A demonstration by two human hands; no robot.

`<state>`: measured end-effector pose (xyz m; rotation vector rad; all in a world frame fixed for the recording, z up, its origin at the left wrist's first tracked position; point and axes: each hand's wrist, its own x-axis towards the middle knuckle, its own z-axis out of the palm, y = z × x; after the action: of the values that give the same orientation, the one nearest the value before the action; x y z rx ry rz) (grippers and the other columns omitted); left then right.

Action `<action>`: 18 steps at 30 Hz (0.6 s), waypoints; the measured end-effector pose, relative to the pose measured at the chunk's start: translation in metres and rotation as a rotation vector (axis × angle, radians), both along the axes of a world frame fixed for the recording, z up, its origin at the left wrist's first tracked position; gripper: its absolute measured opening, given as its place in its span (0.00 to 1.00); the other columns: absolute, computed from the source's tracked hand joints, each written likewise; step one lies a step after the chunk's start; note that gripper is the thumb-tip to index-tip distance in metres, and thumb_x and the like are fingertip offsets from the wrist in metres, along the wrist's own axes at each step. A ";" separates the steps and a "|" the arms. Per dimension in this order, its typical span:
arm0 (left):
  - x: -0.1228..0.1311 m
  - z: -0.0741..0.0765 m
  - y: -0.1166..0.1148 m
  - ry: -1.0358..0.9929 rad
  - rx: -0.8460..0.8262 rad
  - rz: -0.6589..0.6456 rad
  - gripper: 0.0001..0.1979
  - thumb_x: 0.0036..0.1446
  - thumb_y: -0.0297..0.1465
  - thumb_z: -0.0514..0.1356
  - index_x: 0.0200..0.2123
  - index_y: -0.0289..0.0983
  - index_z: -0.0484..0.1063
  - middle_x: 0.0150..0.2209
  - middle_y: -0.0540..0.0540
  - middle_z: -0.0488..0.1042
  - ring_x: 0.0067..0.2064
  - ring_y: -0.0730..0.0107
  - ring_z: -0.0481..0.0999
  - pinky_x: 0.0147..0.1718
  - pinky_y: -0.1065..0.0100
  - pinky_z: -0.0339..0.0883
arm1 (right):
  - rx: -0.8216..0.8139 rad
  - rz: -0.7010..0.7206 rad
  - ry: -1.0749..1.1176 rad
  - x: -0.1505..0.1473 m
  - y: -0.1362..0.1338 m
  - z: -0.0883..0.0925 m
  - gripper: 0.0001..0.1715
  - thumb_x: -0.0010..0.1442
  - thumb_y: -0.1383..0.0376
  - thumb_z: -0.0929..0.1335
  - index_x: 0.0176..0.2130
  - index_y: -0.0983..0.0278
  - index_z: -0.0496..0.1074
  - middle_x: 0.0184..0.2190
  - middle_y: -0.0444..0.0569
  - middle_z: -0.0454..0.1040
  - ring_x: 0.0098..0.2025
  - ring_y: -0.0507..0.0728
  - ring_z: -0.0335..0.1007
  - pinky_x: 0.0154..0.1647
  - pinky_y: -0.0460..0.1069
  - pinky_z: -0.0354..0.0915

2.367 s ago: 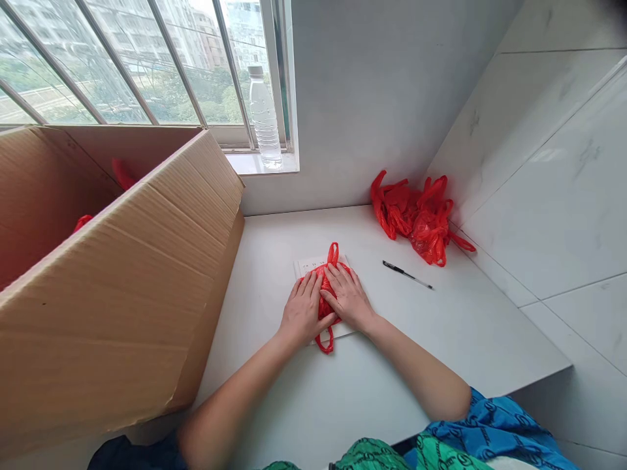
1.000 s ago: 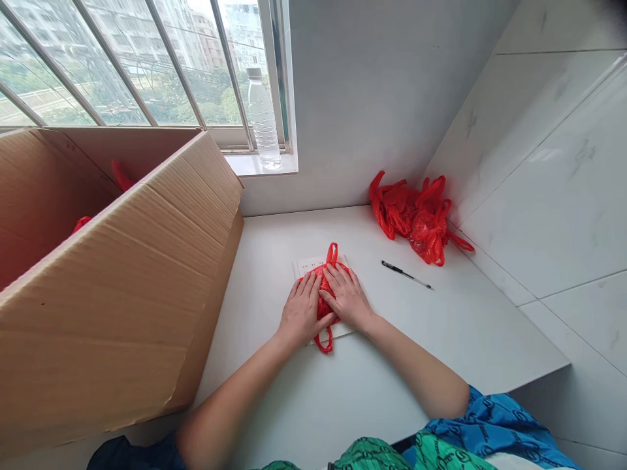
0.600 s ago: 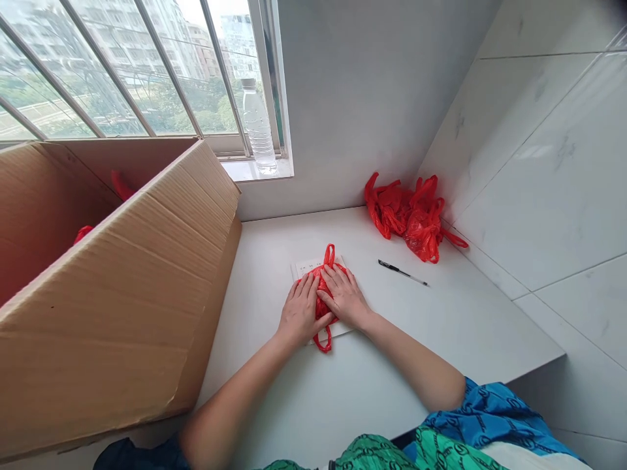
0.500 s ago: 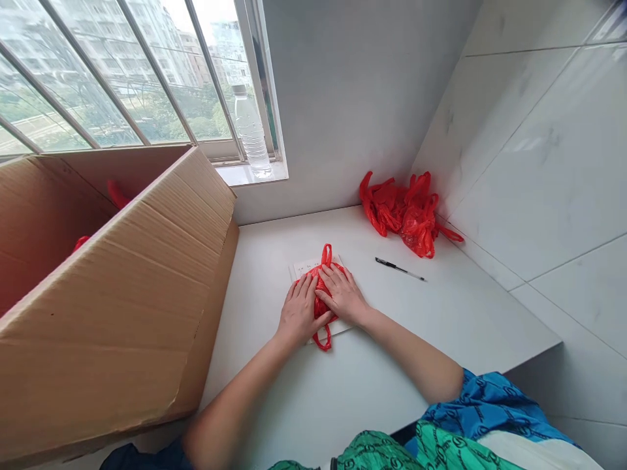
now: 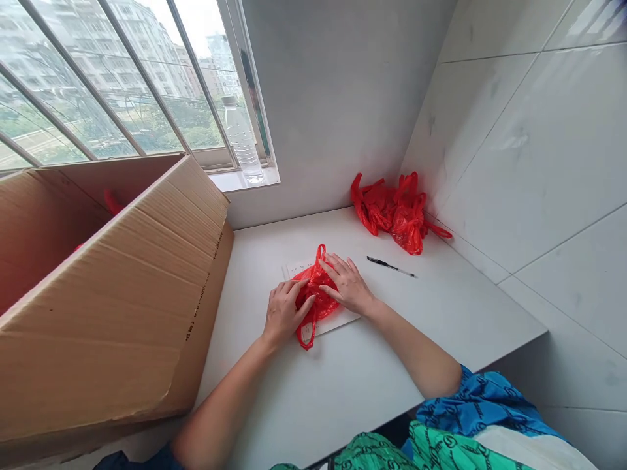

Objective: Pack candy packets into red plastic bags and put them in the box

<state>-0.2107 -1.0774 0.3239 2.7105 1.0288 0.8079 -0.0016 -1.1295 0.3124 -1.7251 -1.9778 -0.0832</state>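
A crumpled red plastic bag (image 5: 321, 301) lies on a white printed sheet or booklet (image 5: 349, 318), one handle loop pointing away from me and another toward me. My left hand (image 5: 284, 310) rests on the bag's left side, fingers bent and thumb apart from them. On the right side, my right hand (image 5: 350, 287) touches the bag with its fingers spread. The bag hides most of the sheet, so little of its print shows.
A large open cardboard box (image 5: 122, 313) with red plastic inside stands at left. A black pen (image 5: 390, 266) lies right of my hands. More red bags (image 5: 392, 209) are heaped in the back corner. A water bottle (image 5: 243, 143) stands on the windowsill. The white table (image 5: 304, 398) ends at right.
My hands have moved apart from lying close together flat on the bag. The red bag between them now looks looser and more spread out. The view has shifted slightly.
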 end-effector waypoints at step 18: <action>-0.007 0.056 -0.003 -0.796 -1.194 -0.121 0.23 0.63 0.49 0.54 0.50 0.38 0.72 0.45 0.41 0.78 0.46 0.53 0.78 0.41 0.58 0.73 | -0.231 0.119 1.217 -0.002 -0.014 0.025 0.30 0.69 0.46 0.57 0.61 0.58 0.63 0.52 0.52 0.75 0.52 0.59 0.74 0.54 0.57 0.69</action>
<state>-0.2178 -1.0801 0.3804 1.2584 0.7388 0.7607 -0.0032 -1.1431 0.3371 -1.2300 -1.1463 1.0162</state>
